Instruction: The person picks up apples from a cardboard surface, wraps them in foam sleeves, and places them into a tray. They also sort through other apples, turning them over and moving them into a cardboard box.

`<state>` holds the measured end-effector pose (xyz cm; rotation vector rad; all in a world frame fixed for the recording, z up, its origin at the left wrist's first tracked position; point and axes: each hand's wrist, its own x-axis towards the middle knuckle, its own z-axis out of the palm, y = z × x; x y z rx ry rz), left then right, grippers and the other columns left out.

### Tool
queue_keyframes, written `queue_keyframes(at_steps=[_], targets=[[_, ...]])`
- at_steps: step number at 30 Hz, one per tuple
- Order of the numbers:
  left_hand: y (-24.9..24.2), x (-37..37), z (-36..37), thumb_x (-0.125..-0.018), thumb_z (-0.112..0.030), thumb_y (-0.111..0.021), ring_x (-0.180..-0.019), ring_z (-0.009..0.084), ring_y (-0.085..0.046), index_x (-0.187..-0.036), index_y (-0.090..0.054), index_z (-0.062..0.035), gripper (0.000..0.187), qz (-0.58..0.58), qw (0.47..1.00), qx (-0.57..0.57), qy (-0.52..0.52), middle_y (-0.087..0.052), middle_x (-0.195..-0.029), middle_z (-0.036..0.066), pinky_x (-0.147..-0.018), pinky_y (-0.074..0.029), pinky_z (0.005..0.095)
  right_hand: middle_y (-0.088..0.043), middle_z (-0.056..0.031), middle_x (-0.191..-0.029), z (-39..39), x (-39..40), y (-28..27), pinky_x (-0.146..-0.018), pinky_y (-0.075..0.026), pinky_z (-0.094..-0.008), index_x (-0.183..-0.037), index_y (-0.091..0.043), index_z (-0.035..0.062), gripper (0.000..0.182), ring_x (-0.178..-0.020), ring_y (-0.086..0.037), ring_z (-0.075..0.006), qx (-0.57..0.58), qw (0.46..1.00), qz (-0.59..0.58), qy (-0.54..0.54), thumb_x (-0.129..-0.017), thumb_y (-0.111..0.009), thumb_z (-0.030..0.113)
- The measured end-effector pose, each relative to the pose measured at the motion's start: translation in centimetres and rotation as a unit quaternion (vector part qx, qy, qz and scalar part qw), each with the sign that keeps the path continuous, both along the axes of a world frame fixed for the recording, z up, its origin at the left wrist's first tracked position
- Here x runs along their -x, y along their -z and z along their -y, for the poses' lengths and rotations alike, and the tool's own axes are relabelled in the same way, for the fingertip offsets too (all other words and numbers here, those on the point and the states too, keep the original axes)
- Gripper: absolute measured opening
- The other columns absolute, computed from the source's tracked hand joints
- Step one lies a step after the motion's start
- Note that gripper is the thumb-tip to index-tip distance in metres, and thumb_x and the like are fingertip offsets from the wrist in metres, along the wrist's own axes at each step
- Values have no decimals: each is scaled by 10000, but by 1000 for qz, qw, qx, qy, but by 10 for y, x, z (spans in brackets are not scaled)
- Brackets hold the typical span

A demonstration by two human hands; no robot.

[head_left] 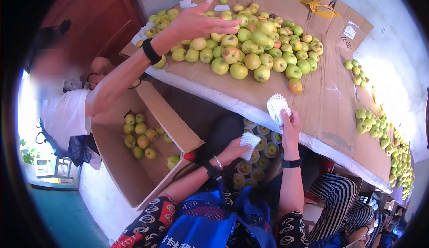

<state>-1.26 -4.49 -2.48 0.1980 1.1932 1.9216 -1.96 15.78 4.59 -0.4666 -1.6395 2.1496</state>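
Note:
My left hand (233, 150), with a bracelet and dark band at its wrist, is closed on a white foam fruit net (249, 145). A second foam net (277, 108) stands up from the pinched fingers of my right hand (291, 125), near the table's front edge. Under my hands several apples in foam cups (262, 162) sit packed close together, partly hidden by my left hand and the net. On the table beyond, a large heap of green-yellow apples (252, 61) spreads over cardboard.
Another person's hand (203, 24) reaches over the heap from the left. An open cardboard box (187, 136) at left holds loose apples (140, 133). More apples (397, 158) line the table's right side. A person's striped trousers (335, 194) show at lower right.

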Motion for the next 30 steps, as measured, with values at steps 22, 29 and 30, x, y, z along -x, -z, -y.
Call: queue_keyframes(at_steps=[22, 29, 30], targets=[[-1, 23, 14, -901, -174, -492, -823, 144, -589, -1243, -395, -129, 358, 95, 993, -62, -33, -588, -1043, 95, -615, -493, 260, -603, -218, -974, 53, -133, 109, -808, -463, -363, -1049, -553, -14, 353, -916, -594, -327, -415, 793, 280, -348, -713, -605, 81], [-8, 21, 15, -899, -157, -514, -882, 132, -580, -1204, -415, -116, 323, 96, 992, -79, 5, -564, -1105, 76, -666, -485, 249, -580, -152, -1016, 40, -117, -37, -800, -454, -345, -1092, -544, -18, 359, -932, -572, -231, -72, 957, 91, -265, -737, -571, 31], [-7, 23, 14, -897, -143, -521, -974, 151, -573, -1152, -456, -78, 271, 99, 992, -77, 19, -549, -1125, 72, -803, -497, 279, -574, -163, -1011, 34, -120, -78, -788, -452, -349, -1083, -545, -22, 349, -916, -567, -240, -147, 950, -53, -269, -742, -583, 43]])
